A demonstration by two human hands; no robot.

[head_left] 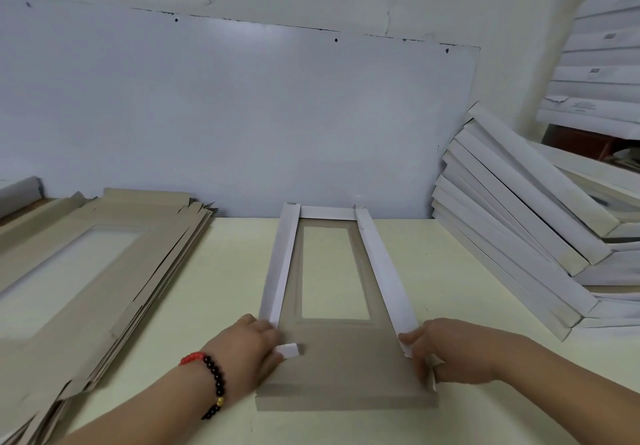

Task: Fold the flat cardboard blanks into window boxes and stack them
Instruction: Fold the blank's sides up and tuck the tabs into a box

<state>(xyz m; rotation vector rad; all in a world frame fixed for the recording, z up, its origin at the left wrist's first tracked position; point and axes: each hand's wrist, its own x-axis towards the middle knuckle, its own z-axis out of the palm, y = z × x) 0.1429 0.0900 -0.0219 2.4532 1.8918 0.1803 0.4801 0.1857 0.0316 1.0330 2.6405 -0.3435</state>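
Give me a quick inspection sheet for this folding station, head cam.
Surface: pale table, bare patches visible.
Job's things: half-folded box at centre, far and both long walls raised, near flap flat; flat blanks stacked left; finished boxes leaning in a stack right.
Clutter: nothing seen.
Grippers: left hand pinches the left wall's near end tab; right hand grips the right wall's near end.
Cables: nothing seen.
Surroundings: wall panel behind; more boxes piled top right.

stack of flat blanks (86,271) cut off by left and bottom edges. folded boxes (526,237) run past right edge. printed labels (585,105) too small to read.
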